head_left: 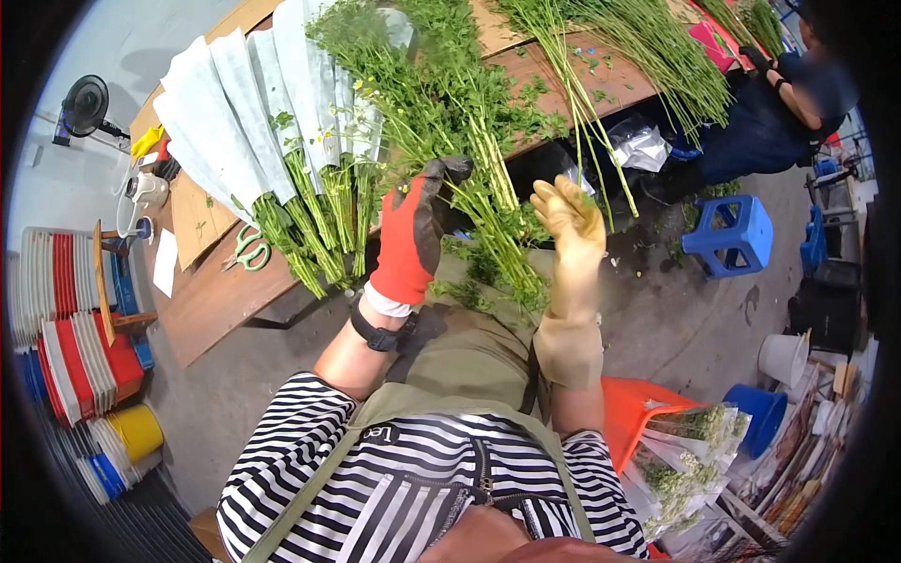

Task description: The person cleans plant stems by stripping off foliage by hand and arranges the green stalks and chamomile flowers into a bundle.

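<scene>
My left hand [413,225], in a red glove with a dark palm, has its fingers curled round a bunch of green flower stems [497,239]. Those cut ends slant down to the right, in front of my apron. Just right of the bunch, my right hand [570,225] is raised in a tan rubber glove, fingers extended and nothing in them. Leafy stems with small flowers [441,84] are heaped on the table beyond both hands. To the left lie several bunches wrapped in white paper [225,113], their stems toward me.
Green-handled scissors [248,250] rest on the brown table [202,324]. Long stems [648,56] overhang the table at the right, near another person [751,122]. A blue stool [730,236] stands on the floor. Wrapped flowers [671,479] sit by an orange container [629,413].
</scene>
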{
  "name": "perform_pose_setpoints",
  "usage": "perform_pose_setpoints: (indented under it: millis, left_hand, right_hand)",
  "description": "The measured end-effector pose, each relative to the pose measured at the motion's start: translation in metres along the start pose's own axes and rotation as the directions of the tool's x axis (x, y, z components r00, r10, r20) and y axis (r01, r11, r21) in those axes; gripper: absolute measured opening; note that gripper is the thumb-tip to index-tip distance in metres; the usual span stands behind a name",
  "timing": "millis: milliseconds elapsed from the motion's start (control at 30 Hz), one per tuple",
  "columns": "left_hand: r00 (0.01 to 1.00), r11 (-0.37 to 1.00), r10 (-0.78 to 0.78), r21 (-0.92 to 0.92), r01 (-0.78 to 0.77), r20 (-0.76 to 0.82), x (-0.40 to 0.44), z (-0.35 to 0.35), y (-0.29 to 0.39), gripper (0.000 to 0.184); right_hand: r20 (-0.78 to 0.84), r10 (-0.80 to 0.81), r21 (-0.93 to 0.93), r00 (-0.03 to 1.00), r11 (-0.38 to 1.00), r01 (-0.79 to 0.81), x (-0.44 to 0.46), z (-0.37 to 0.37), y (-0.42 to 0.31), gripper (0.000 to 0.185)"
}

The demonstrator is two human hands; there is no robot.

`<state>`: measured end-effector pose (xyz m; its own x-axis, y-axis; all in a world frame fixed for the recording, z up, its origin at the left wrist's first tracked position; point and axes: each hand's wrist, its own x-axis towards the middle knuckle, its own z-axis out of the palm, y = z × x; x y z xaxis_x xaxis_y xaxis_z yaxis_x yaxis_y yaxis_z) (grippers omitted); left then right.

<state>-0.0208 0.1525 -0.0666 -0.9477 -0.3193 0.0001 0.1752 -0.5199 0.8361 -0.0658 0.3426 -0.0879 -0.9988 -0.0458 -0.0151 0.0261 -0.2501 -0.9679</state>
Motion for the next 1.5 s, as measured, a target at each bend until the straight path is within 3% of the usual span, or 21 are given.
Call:
perform_pose_setpoints:
  millis: [33,133,167,233,300,367,400,433,467,533,567,600,700,733,967,1067,1133,1200,1233,1400,1500]
  left_hand:
    - [0.993,0.981,-0.111,-0.155,0.114,0.029,0.002,-0.001,0.000,0.032]
    - [0.972,0.963,-0.230,-0.153,0.221,-0.047,0.004,0.002,0.001,0.031]
    - [0.980,0.973,-0.200,-0.124,0.195,-0.024,0.004,0.005,0.003,0.031]
    - [0.990,0.988,-0.137,-0.067,0.138,0.021,0.001,0.011,0.009,0.031]
    - [0.964,0.964,-0.240,-0.086,0.250,0.112,0.005,-0.014,-0.009,0.030]
    - [0.982,0.979,-0.116,0.185,0.088,0.149,0.001,-0.017,-0.014,0.030]
    - [0.980,0.887,0.057,0.441,-0.137,0.190,-0.008,-0.009,-0.019,0.030]
    - [0.973,0.875,0.069,0.456,-0.165,0.219,-0.010,0.003,-0.010,0.031]
    - [0.965,0.862,0.081,0.468,-0.193,0.249,-0.011,0.015,-0.001,0.032]
    - [0.968,0.870,0.067,0.460,-0.175,0.242,-0.013,0.026,0.008,0.034]
    - [0.989,0.947,-0.011,0.319,-0.038,0.149,-0.008,0.019,-0.005,0.034]
    - [0.995,0.986,-0.088,0.148,0.080,0.053,-0.003,0.011,-0.017,0.034]
    - [0.986,0.987,-0.126,0.082,0.135,-0.110,0.003,0.001,-0.002,0.034]
    - [0.990,0.995,-0.094,-0.027,0.092,-0.106,0.009,-0.003,-0.005,0.037]
    - [0.999,0.994,0.023,-0.107,-0.018,0.039,0.011,-0.008,0.009,0.021]
    - [0.998,0.997,0.005,0.075,0.000,-0.062,0.017,-0.024,0.005,0.017]
    - [0.990,0.916,0.138,0.374,-0.142,0.036,0.020,-0.034,0.006,0.018]
    - [0.991,0.889,0.130,0.437,-0.133,0.038,0.021,-0.040,0.004,0.020]
    - [0.991,0.874,0.126,0.468,-0.129,0.039,0.021,-0.043,0.004,0.020]
    - [0.999,0.998,0.037,-0.042,-0.036,0.015,0.024,-0.027,0.006,0.028]
    - [0.988,0.990,-0.139,-0.027,0.141,0.066,0.015,-0.002,0.016,0.033]
  right_hand:
    - [0.141,-0.072,-0.083,0.987,0.993,0.084,0.004,-0.003,0.004,0.039]
    - [0.353,0.052,-0.114,0.934,0.993,-0.012,-0.024,-0.002,0.015,0.063]
    - [0.377,0.087,-0.253,0.922,0.967,0.012,-0.032,0.005,0.015,0.065]
    - [0.276,0.219,-0.423,0.936,0.902,-0.086,-0.041,0.008,0.014,0.042]
    - [0.193,0.235,-0.558,0.953,0.825,-0.090,-0.042,0.005,0.016,0.030]
    - [0.215,0.202,-0.594,0.955,0.804,-0.036,-0.039,0.013,-0.006,0.022]
    - [0.250,0.189,-0.629,0.950,0.778,0.011,-0.036,0.013,-0.009,0.022]
    - [0.284,0.174,-0.661,0.943,0.748,0.061,-0.033,0.012,-0.011,0.023]
    - [0.352,-0.024,-0.772,0.936,0.558,0.305,-0.033,0.012,-0.007,0.022]
    - [0.368,-0.163,-0.721,0.915,0.572,0.392,-0.033,0.016,-0.010,0.020]
    - [0.373,-0.230,-0.694,0.899,0.574,0.435,-0.033,0.018,-0.011,0.019]
    - [0.383,-0.185,-0.728,0.905,0.542,0.419,-0.033,0.015,-0.010,0.021]
    - [0.396,-0.105,-0.797,0.912,0.453,0.398,-0.034,-0.006,0.002,0.025]
    - [0.391,-0.111,-0.807,0.914,0.436,0.398,-0.038,-0.014,0.009,0.025]
    - [0.480,-0.125,-0.797,0.868,0.352,0.491,-0.042,-0.035,0.014,0.031]
    - [0.526,-0.180,-0.766,0.831,0.326,0.555,-0.040,-0.046,0.014,0.034]
    - [0.535,-0.243,-0.754,0.810,0.295,0.587,-0.042,-0.054,0.016,0.033]
    - [0.527,-0.311,-0.757,0.791,0.252,0.603,-0.048,-0.061,0.016,0.030]
    - [0.516,-0.293,-0.754,0.805,0.291,0.589,-0.050,-0.064,0.019,0.026]
    - [0.405,-0.246,-0.738,0.881,0.481,0.473,-0.060,-0.064,0.022,0.015]
    - [0.308,-0.235,-0.732,0.922,0.561,0.387,-0.066,-0.051,0.017,0.014]
